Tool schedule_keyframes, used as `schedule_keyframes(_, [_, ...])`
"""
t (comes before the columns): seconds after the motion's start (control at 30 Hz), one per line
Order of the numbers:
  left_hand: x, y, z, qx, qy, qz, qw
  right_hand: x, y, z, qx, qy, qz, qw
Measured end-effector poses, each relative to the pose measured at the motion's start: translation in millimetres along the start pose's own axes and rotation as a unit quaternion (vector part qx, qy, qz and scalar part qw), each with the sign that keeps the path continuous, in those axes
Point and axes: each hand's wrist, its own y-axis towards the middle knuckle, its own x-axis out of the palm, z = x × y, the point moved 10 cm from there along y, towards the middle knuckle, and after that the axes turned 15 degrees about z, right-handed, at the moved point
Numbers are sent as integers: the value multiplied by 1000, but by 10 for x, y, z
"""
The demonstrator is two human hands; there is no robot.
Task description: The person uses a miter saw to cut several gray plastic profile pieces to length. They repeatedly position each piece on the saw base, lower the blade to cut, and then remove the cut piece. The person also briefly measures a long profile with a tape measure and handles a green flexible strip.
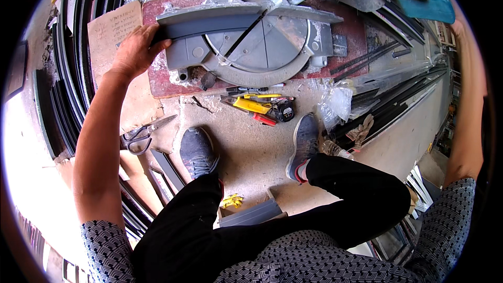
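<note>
Along the left edge of the concrete floor (246, 141), long dark metal profiles (63, 73) are lying in a stack, and a scrap of brown cardboard (112, 26) is sitting beside them. The person's left hand (135, 50) is clamping down on the left end of a grey metal profile strip (220, 21), which is lying across the fence of the grey mitre saw base (262, 47); that saw is standing on a red board (162, 81) at the far edge of the floor. To my eye the hold is doing its job only if the strip is sitting flush against the fence with the fingers well off the blade slot, so pressing down and back together would seem wise. Nearer, steel scissors (140, 136) are lying by the left shoe (196, 149), and a yellow utility knife (251, 106) and a black tape measure (284, 110) are lying between the saw and the feet. The right arm is reaching up along the right edge; I cannot tell whether the right hand (460, 23) is gripping anything.
</note>
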Motion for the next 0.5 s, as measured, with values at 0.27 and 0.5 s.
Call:
schedule_keyframes(0.27, [-49,-72,-51,17,-4,35,999,166,192,75,36,-15,-72,997])
schedule_keyframes(0.5, [1,-66,-69,18,0,54,998,119,479,613,332,269,-265,864])
